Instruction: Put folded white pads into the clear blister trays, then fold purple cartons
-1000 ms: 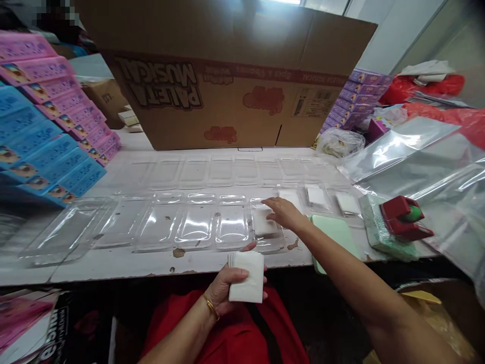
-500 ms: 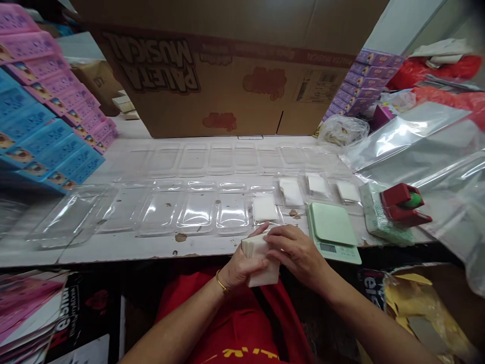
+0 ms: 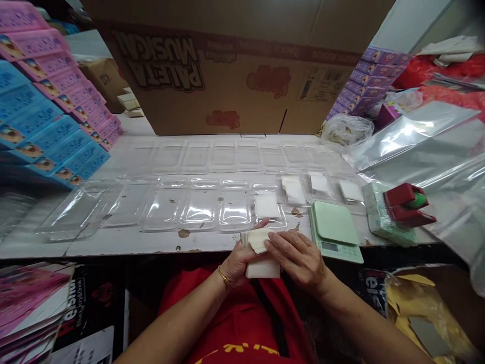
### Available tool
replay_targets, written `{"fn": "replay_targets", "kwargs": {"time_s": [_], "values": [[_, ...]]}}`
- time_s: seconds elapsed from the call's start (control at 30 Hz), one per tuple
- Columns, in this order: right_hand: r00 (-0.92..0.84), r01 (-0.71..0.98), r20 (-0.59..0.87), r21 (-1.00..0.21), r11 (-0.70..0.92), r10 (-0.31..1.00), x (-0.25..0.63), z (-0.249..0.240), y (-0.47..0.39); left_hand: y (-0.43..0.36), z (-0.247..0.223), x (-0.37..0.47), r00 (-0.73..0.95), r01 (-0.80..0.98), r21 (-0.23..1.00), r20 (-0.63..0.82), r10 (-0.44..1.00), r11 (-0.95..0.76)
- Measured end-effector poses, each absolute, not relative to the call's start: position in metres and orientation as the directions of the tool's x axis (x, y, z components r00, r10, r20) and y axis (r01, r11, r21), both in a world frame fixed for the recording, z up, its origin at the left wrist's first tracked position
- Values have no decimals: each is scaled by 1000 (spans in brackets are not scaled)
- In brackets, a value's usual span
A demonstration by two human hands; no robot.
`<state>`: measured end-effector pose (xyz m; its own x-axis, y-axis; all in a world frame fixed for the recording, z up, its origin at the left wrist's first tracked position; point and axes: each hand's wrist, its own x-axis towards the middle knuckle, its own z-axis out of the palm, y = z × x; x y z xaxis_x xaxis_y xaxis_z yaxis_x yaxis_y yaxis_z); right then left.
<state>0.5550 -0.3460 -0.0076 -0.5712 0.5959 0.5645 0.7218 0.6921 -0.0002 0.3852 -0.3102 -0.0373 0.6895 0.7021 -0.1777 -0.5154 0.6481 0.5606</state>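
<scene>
My left hand point(image 3: 237, 263) is closed round a stack of white paper sheets point(image 3: 263, 268) near the table's front edge. Fingers of my right hand point(image 3: 297, 255) pinch the stack's upper sheets, which are bent over at the corner. Just beyond, a clear plastic tray point(image 3: 282, 221) holds a small white stack point(image 3: 266, 205). Similar white stacks point(image 3: 293, 189) lie in trays further right. A pale green digital scale point(image 3: 335, 225) stands to the right of my right hand.
Two rows of clear plastic trays point(image 3: 161, 210) cover the white table point(image 3: 129, 241). A large cardboard box point(image 3: 227, 65) stands behind them. Blue boxes point(image 3: 45, 136) and pink boxes point(image 3: 76, 91) are piled left. At right sit a red tape dispenser point(image 3: 405, 199) and clear plastic bags point(image 3: 424, 136).
My right fingers have bent the upper sheets of the stack over toward me. My left thumb no longer lies across the front of the stack. The view has shifted slightly.
</scene>
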Motion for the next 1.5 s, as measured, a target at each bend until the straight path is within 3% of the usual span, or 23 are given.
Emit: {"fn": "replay_targets", "kwargs": {"time_s": [0.13,0.27,0.4,0.57,0.7,0.87,1.13,1.5], "values": [[-584,730,565,51,682,583,558,-11,-345,-309,-39,388,699,-525,533,-174,694,663],[-569,728,575,19,686,588,560,-14,-342,-308,-40,391,707,-525,516,-178,685,677],[-467,756,548,-160,635,694,557,-15,-338,-305,-42,394,709,-501,545,-188,680,673],[-308,749,408,-452,483,859,556,-14,-334,-298,-47,401,723,-439,624,-182,666,647],[-296,716,304,-557,421,905,561,-14,-335,-294,-50,408,718,-406,696,-158,678,592],[-291,725,308,-547,419,906,565,-14,-338,-292,-50,412,720,-378,740,-142,679,556],[-294,785,408,-413,462,864,562,-11,-342,-291,-50,414,720,-383,756,-117,684,531],[-234,764,415,-481,431,879,564,-12,-344,-292,-53,414,752,-333,796,-100,652,506]]}}
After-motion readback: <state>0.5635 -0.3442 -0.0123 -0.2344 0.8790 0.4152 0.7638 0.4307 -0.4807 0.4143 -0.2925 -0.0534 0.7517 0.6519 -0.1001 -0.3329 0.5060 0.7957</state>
